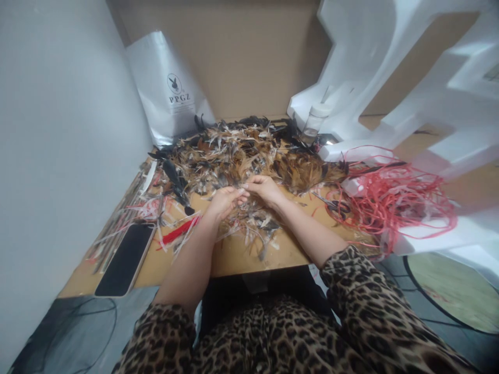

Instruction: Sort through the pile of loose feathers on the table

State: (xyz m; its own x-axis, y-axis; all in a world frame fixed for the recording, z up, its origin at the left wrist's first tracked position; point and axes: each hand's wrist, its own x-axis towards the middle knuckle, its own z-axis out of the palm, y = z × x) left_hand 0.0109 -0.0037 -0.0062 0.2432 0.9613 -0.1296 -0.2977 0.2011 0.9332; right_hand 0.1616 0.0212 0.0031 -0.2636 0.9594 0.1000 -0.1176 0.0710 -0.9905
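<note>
Over the front of the feather pile, my left hand [227, 201] and my right hand [265, 189] meet, fingertips nearly touching. Thumb and fingers of both are pinched together. Whatever small thing lies between them is too small and blurred to make out. Just behind the hands spreads a large heap of brown, black and whitish feathers [241, 150]. Below them, loose feather fluff and scraps [255, 223] lie on the tan table [273, 257].
A phone [125, 259] and thin sticks [120, 226] lie left, near a red strip [179, 231]. A silver bag [167, 93] stands behind. At right are scissors [337, 206], tangled pink strings [393, 202], a clear jar [315, 123] and white foam pieces [362, 67].
</note>
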